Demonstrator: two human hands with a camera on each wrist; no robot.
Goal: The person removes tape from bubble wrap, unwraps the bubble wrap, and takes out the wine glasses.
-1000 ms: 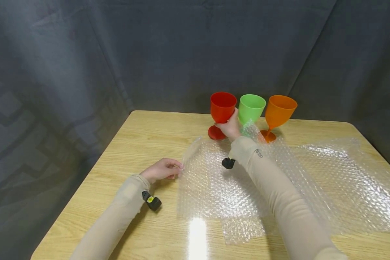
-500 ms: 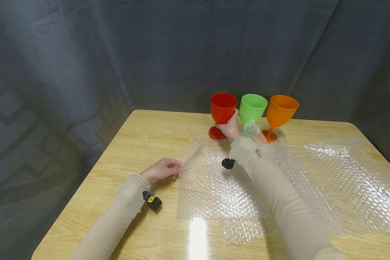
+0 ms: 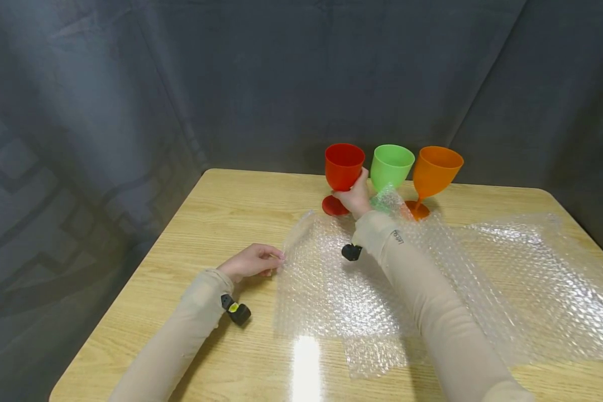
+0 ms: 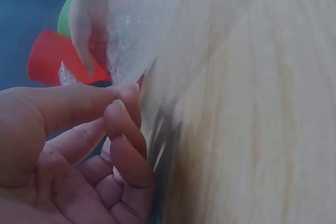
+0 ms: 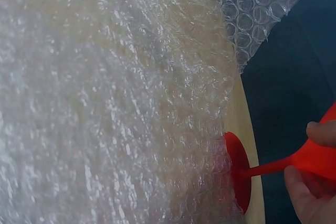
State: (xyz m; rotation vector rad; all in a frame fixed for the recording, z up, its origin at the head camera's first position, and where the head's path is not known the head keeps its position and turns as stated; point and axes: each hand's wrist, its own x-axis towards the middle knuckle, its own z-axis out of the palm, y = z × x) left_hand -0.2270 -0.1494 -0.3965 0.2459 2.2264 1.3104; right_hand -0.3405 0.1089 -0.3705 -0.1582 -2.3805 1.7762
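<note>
My right hand [image 3: 355,198] grips the red goblet [image 3: 344,170] low on its bowl, near the back of the table. In the right wrist view the goblet's round foot [image 5: 239,174] stands at the edge of the bubble wrap [image 5: 121,103], partly behind it. Fingers and thumb [image 5: 321,132] lie against the bowl where it narrows to the stem. At the left edge of the bubble wrap sheet [image 3: 326,285], my left hand [image 3: 251,261] pinches the plastic between thumb and forefinger. The left wrist view shows those fingertips together at the wrap, with the other fingers curled.
To the right of the red goblet are a green goblet [image 3: 393,164] and an orange goblet [image 3: 434,173]. Bubble wrap overlaps the green one's lower part. More bubble wrap [image 3: 548,290] spreads over the table's right side. A dark curtain [image 3: 301,89] hangs behind the wooden table [image 3: 216,212].
</note>
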